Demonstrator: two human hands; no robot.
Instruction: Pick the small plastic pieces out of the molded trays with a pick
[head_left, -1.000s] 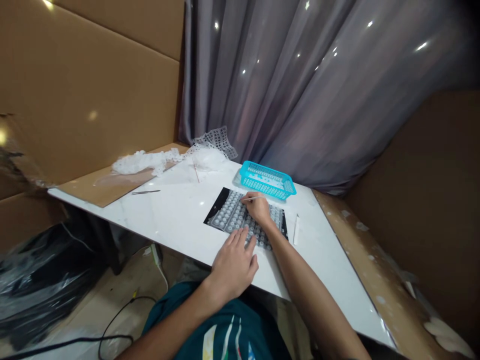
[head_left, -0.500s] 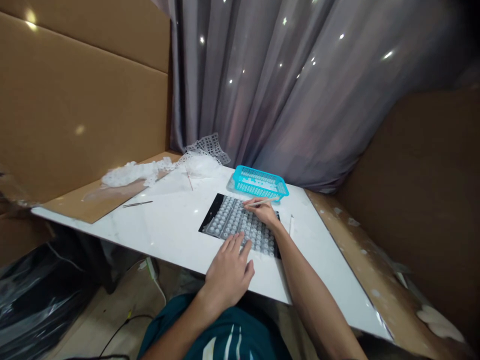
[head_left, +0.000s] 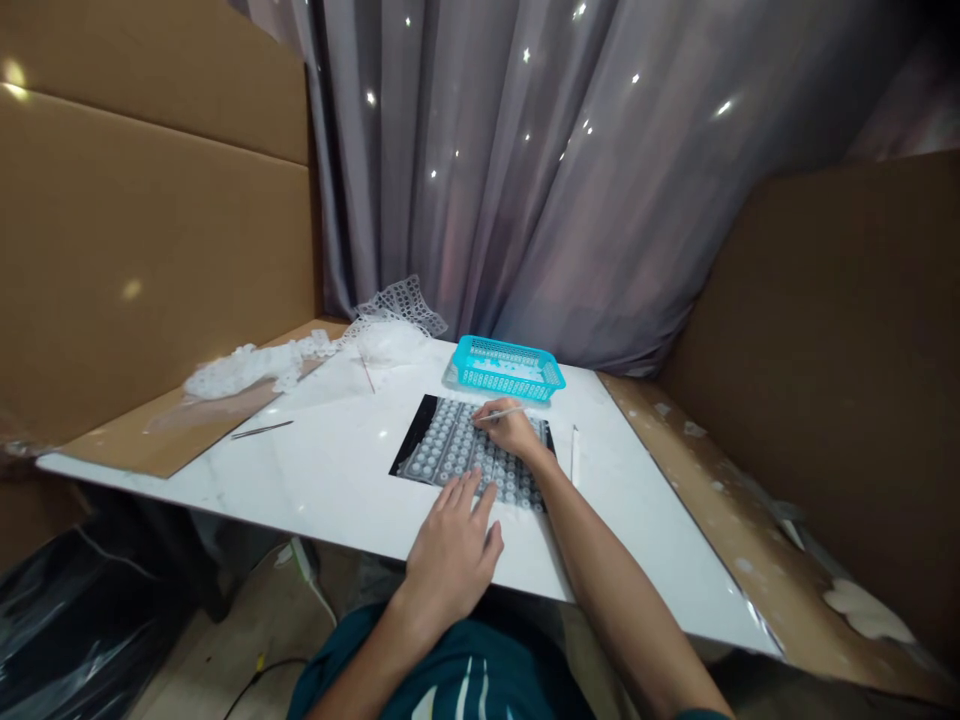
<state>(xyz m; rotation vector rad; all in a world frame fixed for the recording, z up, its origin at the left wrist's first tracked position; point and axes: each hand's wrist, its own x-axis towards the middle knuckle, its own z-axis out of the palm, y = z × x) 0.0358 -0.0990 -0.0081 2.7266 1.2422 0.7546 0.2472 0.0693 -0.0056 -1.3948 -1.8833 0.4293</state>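
A black sheet (head_left: 420, 438) covered with rows of small pale round pieces lies on the white table (head_left: 337, 470). My left hand (head_left: 452, 545) rests flat on the sheet's near edge, fingers stretched out. My right hand (head_left: 510, 430) is closed in a pinch on a thin stick (head_left: 504, 413), whose tip touches the far part of the sheet. A turquoise plastic basket (head_left: 506, 367) stands just behind the sheet.
A thin white stick (head_left: 574, 452) lies right of the sheet, metal tweezers (head_left: 261, 429) lie to the left. White perforated scraps (head_left: 247, 366) sit on a cardboard board at back left. Cardboard walls stand on both sides, a grey curtain (head_left: 562, 180) behind. Black plastic lies on the floor.
The view has swung a little to the right and up. My right hand has shifted slightly on the sheet with the stick. My left hand stays flat at the near edge.
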